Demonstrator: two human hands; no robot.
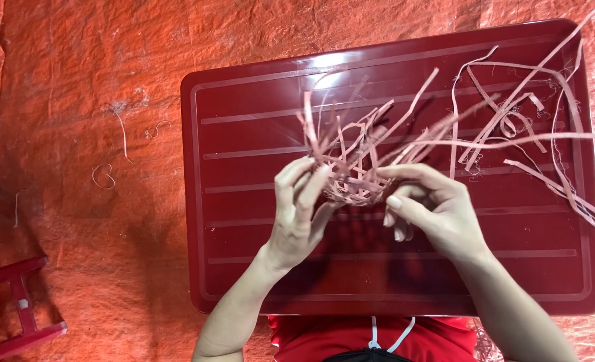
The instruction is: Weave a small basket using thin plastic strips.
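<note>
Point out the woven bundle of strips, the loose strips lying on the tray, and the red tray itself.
woven bundle of strips (351, 181), head view, on its dense woven base between both hands.
loose strips (512, 117), head view, on the tangle at the tray's upper right.
red tray (244, 268), head view, on a bare part of its ribbed surface.

A red plastic table (244, 268) with a ribbed top stands on an orange tarpaulin (96, 100). Loose pinkish strips (512, 114) lie on the table near its far right corner, some overhanging the right edge.
</note>
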